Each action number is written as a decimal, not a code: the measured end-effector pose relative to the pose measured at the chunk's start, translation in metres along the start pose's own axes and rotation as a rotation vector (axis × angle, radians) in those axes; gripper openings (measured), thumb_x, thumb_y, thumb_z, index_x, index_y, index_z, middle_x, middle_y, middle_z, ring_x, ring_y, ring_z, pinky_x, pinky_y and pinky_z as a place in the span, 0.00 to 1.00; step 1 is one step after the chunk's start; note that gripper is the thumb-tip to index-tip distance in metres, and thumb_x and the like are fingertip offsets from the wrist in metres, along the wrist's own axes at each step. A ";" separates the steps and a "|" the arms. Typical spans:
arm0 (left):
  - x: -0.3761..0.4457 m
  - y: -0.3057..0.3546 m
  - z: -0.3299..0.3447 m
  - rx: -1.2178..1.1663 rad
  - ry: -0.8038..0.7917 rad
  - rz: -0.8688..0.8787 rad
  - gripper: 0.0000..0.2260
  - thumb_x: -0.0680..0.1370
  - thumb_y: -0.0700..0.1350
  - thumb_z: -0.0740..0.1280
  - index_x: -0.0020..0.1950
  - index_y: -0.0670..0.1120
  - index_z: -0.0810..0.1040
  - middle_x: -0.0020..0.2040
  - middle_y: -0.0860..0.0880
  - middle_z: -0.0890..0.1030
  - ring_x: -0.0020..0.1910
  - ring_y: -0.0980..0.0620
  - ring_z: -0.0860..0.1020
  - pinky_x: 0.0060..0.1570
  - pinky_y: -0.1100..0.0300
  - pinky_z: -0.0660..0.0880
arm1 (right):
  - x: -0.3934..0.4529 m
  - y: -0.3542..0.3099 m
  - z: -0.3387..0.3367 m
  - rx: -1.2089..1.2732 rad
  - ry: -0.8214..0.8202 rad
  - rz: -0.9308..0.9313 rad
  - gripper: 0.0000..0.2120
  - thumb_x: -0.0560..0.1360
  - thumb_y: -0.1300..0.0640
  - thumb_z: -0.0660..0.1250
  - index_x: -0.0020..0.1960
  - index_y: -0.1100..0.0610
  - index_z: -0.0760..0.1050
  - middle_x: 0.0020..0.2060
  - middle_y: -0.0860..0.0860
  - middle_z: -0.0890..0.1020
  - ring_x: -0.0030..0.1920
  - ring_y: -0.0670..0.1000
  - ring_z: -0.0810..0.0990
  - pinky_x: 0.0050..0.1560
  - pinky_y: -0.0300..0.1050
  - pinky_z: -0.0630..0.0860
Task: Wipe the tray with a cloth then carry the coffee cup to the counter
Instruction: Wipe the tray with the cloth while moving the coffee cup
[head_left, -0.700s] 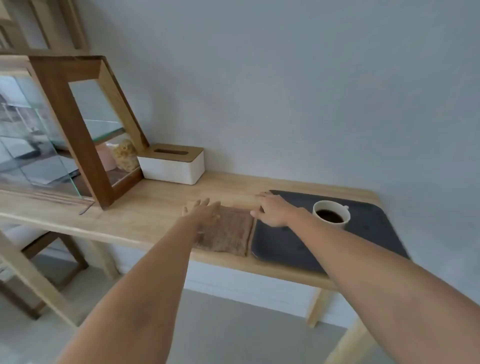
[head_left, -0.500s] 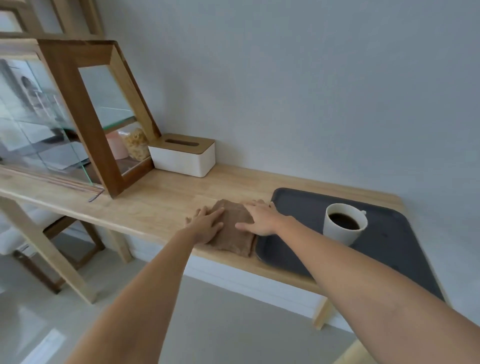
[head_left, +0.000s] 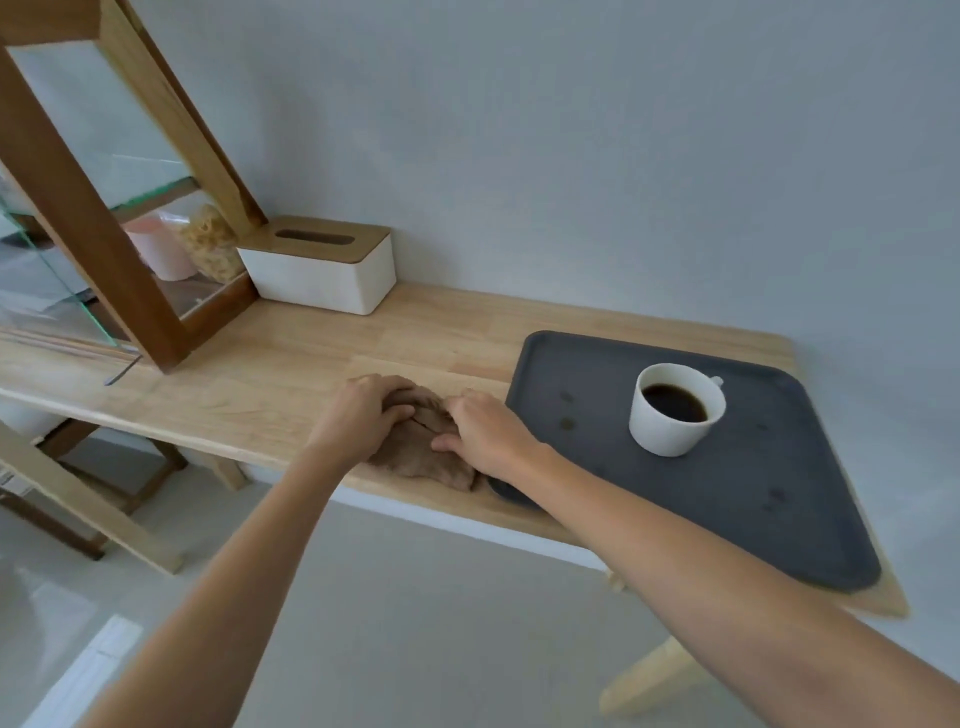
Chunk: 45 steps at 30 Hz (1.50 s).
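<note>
A brown cloth (head_left: 422, 457) lies bunched on the wooden table (head_left: 291, 374), just left of a dark grey tray (head_left: 753, 493). My left hand (head_left: 358, 421) curls over the cloth's left side, fingers closed on its folds. On the cloth's right side my right hand (head_left: 485, 434) grips it, beside the tray's near left corner. A white cup of black coffee (head_left: 675, 415) stands upright in the middle of the tray. A few small dark spots mark the tray surface left of the cup.
A white tissue box with a wooden lid (head_left: 319, 265) sits at the back left against the wall. A wood-framed glass case (head_left: 98, 218) with jars inside stands at the far left. The table's right end (head_left: 893, 603) lies just past the tray.
Both hands went from lying flat on the spread cloth to gathering it into a bunch between them. The view has moved closer and shifted left.
</note>
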<state>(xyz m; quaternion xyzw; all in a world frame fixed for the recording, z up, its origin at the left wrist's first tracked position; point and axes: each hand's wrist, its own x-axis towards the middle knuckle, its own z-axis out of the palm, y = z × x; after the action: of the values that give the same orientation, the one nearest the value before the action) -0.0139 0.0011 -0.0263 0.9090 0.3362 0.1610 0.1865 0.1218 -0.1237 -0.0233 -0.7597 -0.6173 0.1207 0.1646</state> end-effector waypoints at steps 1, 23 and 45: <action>0.002 0.002 -0.006 0.002 0.010 0.033 0.11 0.75 0.48 0.67 0.56 0.53 0.80 0.52 0.49 0.83 0.54 0.46 0.79 0.56 0.50 0.74 | -0.004 -0.001 -0.006 0.025 0.012 0.004 0.16 0.75 0.49 0.68 0.50 0.62 0.75 0.47 0.58 0.79 0.48 0.59 0.78 0.47 0.53 0.76; -0.060 0.094 0.079 -0.206 -0.199 0.069 0.56 0.65 0.76 0.57 0.76 0.43 0.33 0.80 0.49 0.51 0.78 0.54 0.48 0.76 0.46 0.41 | -0.106 0.078 -0.036 -0.100 -0.074 0.141 0.26 0.80 0.44 0.54 0.75 0.38 0.48 0.78 0.43 0.48 0.78 0.47 0.45 0.75 0.50 0.54; -0.054 0.098 0.080 0.005 -0.337 0.033 0.50 0.69 0.75 0.50 0.77 0.45 0.33 0.79 0.50 0.37 0.77 0.54 0.34 0.74 0.46 0.34 | 0.050 0.139 -0.025 -0.094 0.243 0.434 0.32 0.77 0.65 0.56 0.77 0.45 0.50 0.78 0.56 0.53 0.76 0.62 0.51 0.74 0.59 0.55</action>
<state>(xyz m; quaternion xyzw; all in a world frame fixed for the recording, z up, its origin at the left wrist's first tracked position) 0.0349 -0.1223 -0.0617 0.9290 0.2856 0.0088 0.2352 0.2667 -0.1026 -0.0554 -0.8903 -0.4204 0.0320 0.1722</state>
